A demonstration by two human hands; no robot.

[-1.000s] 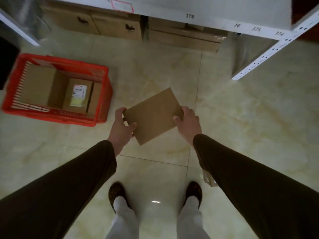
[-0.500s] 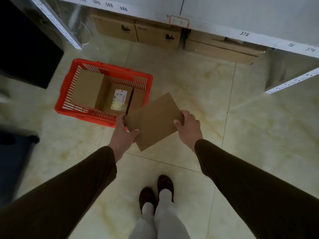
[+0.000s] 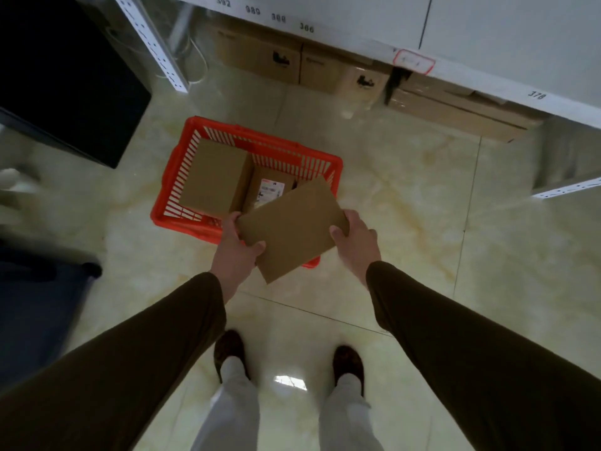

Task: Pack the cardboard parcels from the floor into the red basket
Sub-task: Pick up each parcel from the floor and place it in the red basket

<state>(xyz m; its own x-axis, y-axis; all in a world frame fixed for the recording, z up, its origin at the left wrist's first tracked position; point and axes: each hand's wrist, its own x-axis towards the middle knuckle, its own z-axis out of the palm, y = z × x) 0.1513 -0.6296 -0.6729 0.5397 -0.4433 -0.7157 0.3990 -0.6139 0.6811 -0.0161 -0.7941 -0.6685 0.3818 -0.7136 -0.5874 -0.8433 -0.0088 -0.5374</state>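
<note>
Both hands are gripping one flat cardboard parcel (image 3: 290,227) and carrying it over the near right corner of the red basket (image 3: 260,139): left hand (image 3: 234,247) is pinching the parcel's left edge, thumb on top and fingers curled under, right hand (image 3: 355,239) is clamping the right edge the same way, thumb showing on the top face. Change from the earlier frames: a second ago the parcel was hanging over bare floor well right of the basket, half a second ago it was just reaching the basket's near corner, now it is overlapping the rim and covering part of the inside, so the person is closing in and the drop looks imminent. Grip and parcel tilt are looking unchanged across the frames; feet have gone from close together to spread. Parcel is being held roughly flat, rotated diagonally to the basket walls, not yet inside, cannot tell how high above the rim. Basket is already holding a big plain box (image 3: 216,177) at left and a labelled box (image 3: 269,189) beside it, so free space is looking like the right side, partly hidden by the held parcel. Both arms are stretching forward and down in dark sleeves, wrists angling inward. Brown cartons (image 3: 344,74) are sitting under the white shelf (image 3: 487,43) beyond the basket, a dark cabinet (image 3: 65,76) at far left.
</note>
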